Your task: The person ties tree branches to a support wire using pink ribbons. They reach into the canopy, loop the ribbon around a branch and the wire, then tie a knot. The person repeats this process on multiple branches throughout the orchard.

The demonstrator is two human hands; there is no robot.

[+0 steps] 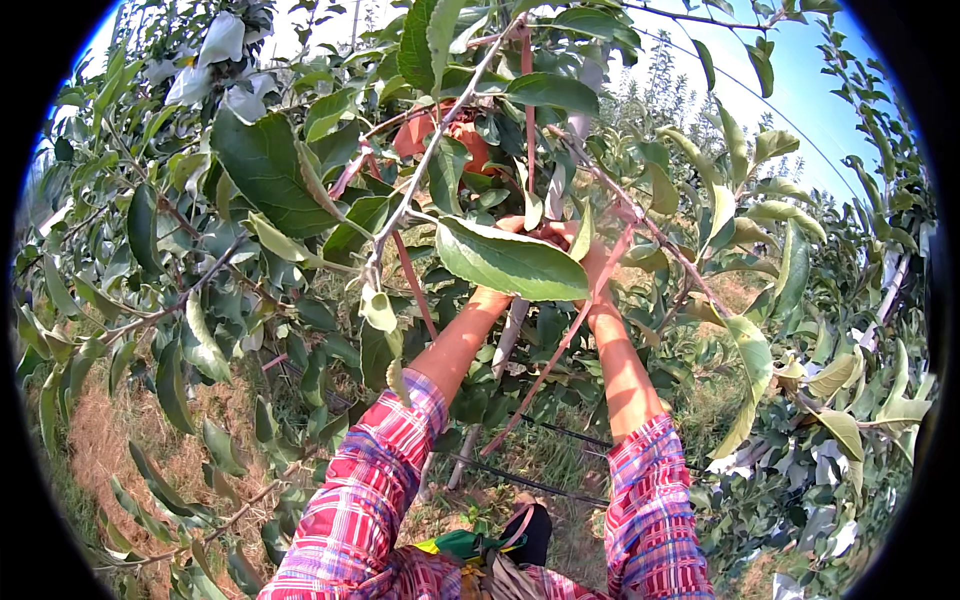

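Note:
Both arms, in plaid sleeves, reach forward into an apple tree. My left hand (511, 223) is mostly hidden behind a large green leaf (510, 259); only some fingers and the wrist show. My right hand (594, 259) is beside it, partly behind leaves. Between the hands a dark reddish thing (551, 235) shows, too covered to name. Above them hangs crumpled red-orange wrapping (469, 142) among leaves. A pink strap (529, 112) hangs down from a branch, and another pink strap (555, 352) slants past my right wrist.
A thin branch (427, 157) crosses close in front, and a thicker one (667, 240) slopes at right. White fruit bags (223, 37) hang at upper left. A dark hose or wire (525, 480) runs low behind the arms. Green and yellow cloth (461, 544) lies at my waist.

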